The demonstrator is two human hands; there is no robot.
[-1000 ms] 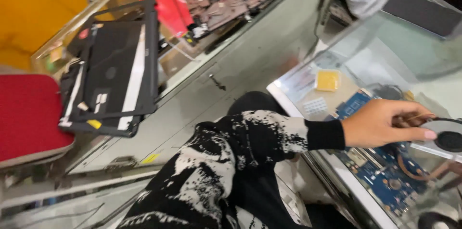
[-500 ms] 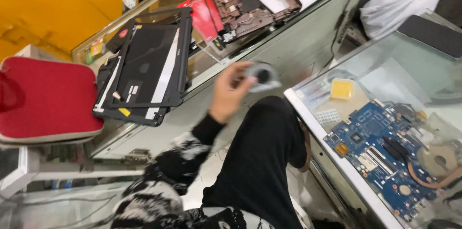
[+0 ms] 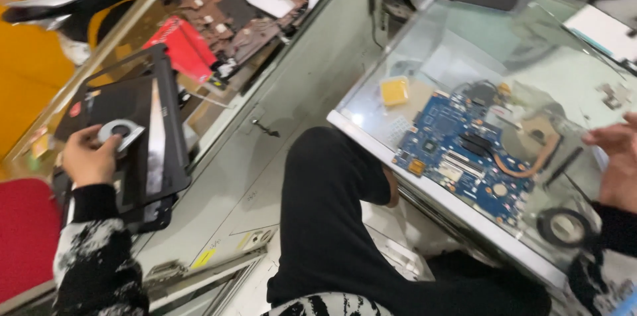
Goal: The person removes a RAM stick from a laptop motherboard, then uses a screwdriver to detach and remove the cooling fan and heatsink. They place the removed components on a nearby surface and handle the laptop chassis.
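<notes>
While the left hand (image 3: 89, 160) grips a small round cooling fan (image 3: 119, 133) at the left of the frame, it holds the fan just over a black laptop shell (image 3: 152, 137) lying on the glass counter there. At the right edge, the right hand (image 3: 614, 163) hangs open over the glass table (image 3: 464, 30), grasping nothing. A blue circuit board (image 3: 464, 157) with a copper heat pipe (image 3: 531, 153) lies lower right of centre, a yellow pad (image 3: 395, 90) just beside it.
</notes>
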